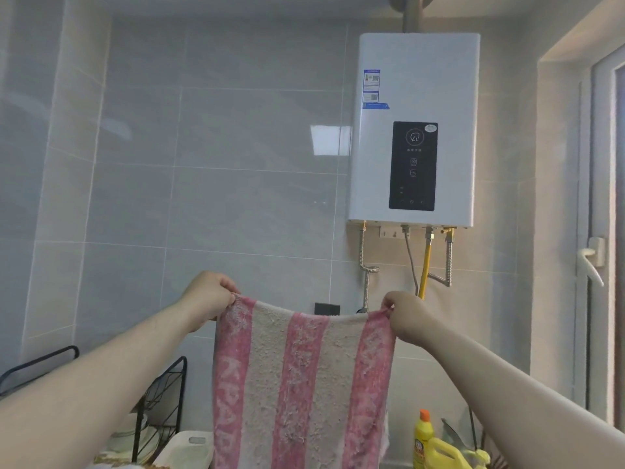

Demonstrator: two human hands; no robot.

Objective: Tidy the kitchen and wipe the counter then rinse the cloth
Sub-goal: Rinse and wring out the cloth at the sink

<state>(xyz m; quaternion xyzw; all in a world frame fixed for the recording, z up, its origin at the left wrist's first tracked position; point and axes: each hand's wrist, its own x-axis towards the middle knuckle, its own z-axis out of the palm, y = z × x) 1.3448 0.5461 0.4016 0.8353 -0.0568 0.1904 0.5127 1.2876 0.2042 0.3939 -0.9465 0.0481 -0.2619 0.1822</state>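
Each grip is clamped on the cloth (301,384): the left hand (211,296) pinches its top left corner and the right hand (406,316) its top right corner. Stretched between them, the pink-and-white striped cloth hangs flat in the lower centre of the frame. A white gas water heater (414,130) is mounted on the grey tiled wall at upper right. A black wire dish rack (162,394) stands at lower left. A yellow detergent bottle (422,438) with an orange cap stands at lower right.
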